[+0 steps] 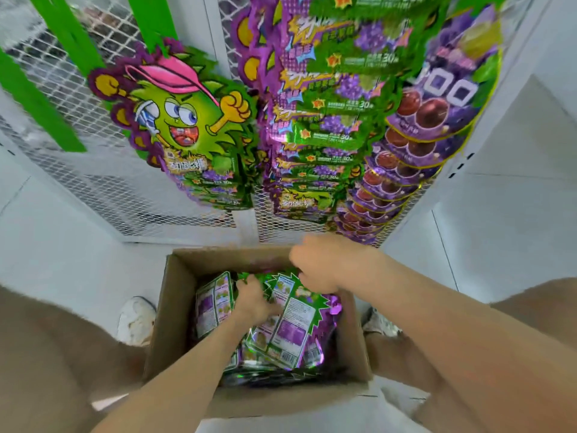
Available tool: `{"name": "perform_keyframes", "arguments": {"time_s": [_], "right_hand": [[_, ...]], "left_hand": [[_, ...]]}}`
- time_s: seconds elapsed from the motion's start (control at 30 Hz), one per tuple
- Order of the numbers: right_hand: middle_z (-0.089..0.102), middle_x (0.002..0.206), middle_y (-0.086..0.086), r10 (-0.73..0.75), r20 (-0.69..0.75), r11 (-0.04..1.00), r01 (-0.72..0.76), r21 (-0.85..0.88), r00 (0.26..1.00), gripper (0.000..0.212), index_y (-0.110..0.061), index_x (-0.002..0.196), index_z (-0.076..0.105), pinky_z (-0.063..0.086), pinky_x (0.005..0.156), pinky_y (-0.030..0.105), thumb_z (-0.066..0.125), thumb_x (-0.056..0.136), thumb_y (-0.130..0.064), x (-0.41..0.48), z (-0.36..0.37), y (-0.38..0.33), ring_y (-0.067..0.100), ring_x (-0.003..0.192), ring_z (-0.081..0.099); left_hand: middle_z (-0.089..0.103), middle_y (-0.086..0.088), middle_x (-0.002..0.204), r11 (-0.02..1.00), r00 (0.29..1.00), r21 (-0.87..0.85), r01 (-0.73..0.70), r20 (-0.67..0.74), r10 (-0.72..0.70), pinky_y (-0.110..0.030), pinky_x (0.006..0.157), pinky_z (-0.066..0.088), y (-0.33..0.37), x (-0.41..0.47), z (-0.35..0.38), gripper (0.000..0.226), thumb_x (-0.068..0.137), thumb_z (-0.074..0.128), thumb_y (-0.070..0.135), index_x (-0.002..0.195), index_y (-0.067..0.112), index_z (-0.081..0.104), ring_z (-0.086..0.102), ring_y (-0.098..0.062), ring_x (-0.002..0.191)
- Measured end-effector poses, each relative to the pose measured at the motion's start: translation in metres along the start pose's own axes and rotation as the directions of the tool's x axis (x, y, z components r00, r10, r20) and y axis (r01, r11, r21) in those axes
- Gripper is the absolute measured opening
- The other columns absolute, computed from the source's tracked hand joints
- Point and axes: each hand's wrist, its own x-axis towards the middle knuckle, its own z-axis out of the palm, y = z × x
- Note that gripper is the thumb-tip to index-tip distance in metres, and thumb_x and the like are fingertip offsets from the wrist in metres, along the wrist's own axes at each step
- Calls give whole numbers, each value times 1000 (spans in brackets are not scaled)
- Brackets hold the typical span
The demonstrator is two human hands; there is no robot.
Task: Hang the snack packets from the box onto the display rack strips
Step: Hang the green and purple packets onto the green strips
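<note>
Box [175,307]: brown cardboard, open on top. It sits on the white floor [62,245] between the person's feet, just in front of the rack.
Packets in the box [215,304]: shiny green and purple snack bags, piled up inside. One at the left stands on its edge.
Top packet [290,326]: lies on the pile with its back up. It shows a white label and a spiky green edge, and it is tilted.
Left hand [253,300]: down inside the box. Its fingers are curled round the top left edge of the top packet and hold it.
Right hand [321,267]: over the back right part of the box. Its fingers bend down to the top edge of the top packet. It is blurry, so I cannot tell if it pinches the packet or only touches it.
Rack [93,189]: white wire mesh walls behind the box.
Green strips [62,35]: three hang on the left mesh. Two show plain green.
Monster packets [187,120]: a green monster in a pink cap, hanging in a row down the third strip.
Middle row [324,120]: more green and purple packets, one over the next.
Grape packets [437,98]: purple bags with round grapes, in a row at the right.
Shoes: one white shoe [137,320] left of the box, the other [381,323] at its right.
</note>
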Motion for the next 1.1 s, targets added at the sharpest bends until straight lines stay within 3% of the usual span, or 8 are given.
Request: {"name": "perform_keyframes", "arguments": {"time_s": [0.13, 0.27, 0.4, 0.53, 0.63, 0.7, 0.87, 1.1], "right_hand": [[44, 88, 4, 41, -7, 999, -41, 25, 999, 9, -14, 95, 50, 42, 57, 35, 55, 101, -19, 1, 2, -3, 25, 72, 54], [48, 77, 7, 178, 61, 934, -188, 304, 982, 29, -9, 75, 51, 38, 52, 31, 50, 103, -17, 1, 7, -2, 22, 62, 48], [56, 83, 10, 346, 51, 515, -235, 825, 937, 66, -3, 95, 59, 55, 59, 32, 52, 96, -69, -5, 0, -13, 27, 77, 68], [59, 80, 15, 485, 2, 289, -162, 944, 875, 30, 0, 94, 61, 64, 66, 59, 65, 82, -28, -4, 5, -13, 30, 70, 69], [44, 78, 10, 445, -56, 375, -129, 918, 894, 19, 11, 101, 59, 43, 55, 34, 54, 87, -1, -14, -1, -5, 22, 67, 47], [47, 77, 10, 429, -113, 478, -119, 870, 896, 24, 10, 112, 64, 27, 49, 27, 56, 93, -1, -30, -13, -6, 18, 62, 40], [61, 77, 13, 400, -268, 499, 37, 866, 877, 32, 9, 127, 63, 32, 51, 25, 58, 100, -7, -54, -40, -13, 9, 57, 44], [44, 48, -12, 464, -727, 684, 316, 657, 507, 40, -27, 61, 54, 28, 49, 19, 71, 95, -37, -96, -112, -23, 8, 49, 36]], "left_hand": [[75, -7, 109, 985, 995, -146, -88, -60, 80, -37, 83, 53, 0, -5, -12, 64, 63, 100, 40, 115, 12, 73, 70, -26, 105], [56, 6, 54, 910, 965, -323, -261, -110, 238, -32, 56, 36, 23, -26, -38, 26, 74, 91, 35, 64, 18, 74, 46, -14, 53], [50, 4, 54, 835, 881, -281, -473, -151, 448, -26, 51, 33, 57, -66, -70, 32, 80, 89, 20, 69, 6, 62, 40, -6, 48], [56, -3, 58, 744, 781, -241, -623, -151, 606, -30, 56, 39, 71, -107, -95, 39, 78, 93, 31, 67, 6, 66, 47, -10, 55], [73, 6, 70, 740, 785, -281, -611, -88, 614, -30, 63, 49, 73, -127, -122, 28, 82, 89, 43, 77, 18, 78, 62, -7, 62], [66, 9, 76, 703, 731, -223, -676, -323, 601, -32, 70, 46, 71, -126, -139, 23, 96, 73, 43, 84, 24, 71, 59, -8, 70], [59, 14, 114, 716, 619, 6, -698, -497, 608, -44, 102, 39, 73, -118, -180, 28, 98, 48, 61, 112, 43, 64, 51, -17, 118], [64, 1, 75, 553, 533, -86, -828, -424, 732, -30, 68, 41, 136, -183, -266, 28, 106, 64, 31, 81, 23, 71, 55, -10, 72]]}}
